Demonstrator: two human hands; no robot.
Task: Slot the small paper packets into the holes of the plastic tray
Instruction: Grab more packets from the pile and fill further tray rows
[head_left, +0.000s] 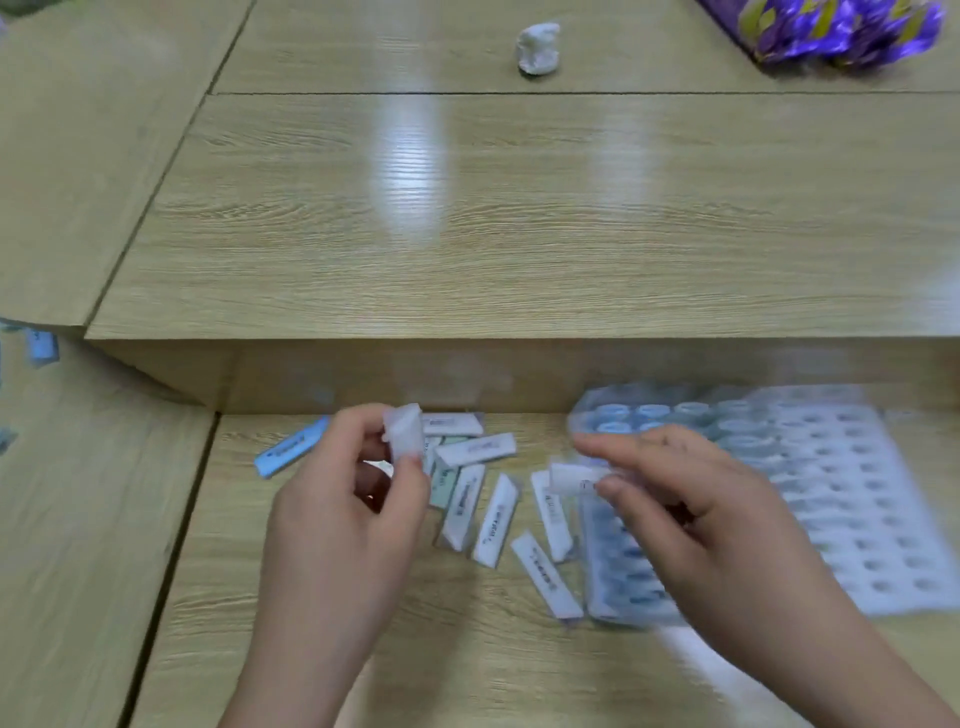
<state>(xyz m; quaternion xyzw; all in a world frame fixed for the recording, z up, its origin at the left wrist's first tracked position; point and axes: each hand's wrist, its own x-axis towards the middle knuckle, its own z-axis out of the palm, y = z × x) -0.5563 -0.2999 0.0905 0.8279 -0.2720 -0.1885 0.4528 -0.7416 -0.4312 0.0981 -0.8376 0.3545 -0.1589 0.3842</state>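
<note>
My left hand (337, 499) pinches a small white paper packet (404, 431) between thumb and fingers, above a loose pile of several white packets (475, 493) on the wooden table. My right hand (691, 499) pinches another white packet (571, 478) at the left edge of the plastic tray (852, 499). The tray lies at the right, blurred, with many round holes; several holes along its left and far side hold bluish packets. A light blue packet (291, 448) lies left of the pile.
A raised wooden shelf (519, 218) runs behind the work area. On it sit a crumpled white lump (539, 48) and a purple patterned bag (831, 28). More blue packets (41, 347) lie at the far left.
</note>
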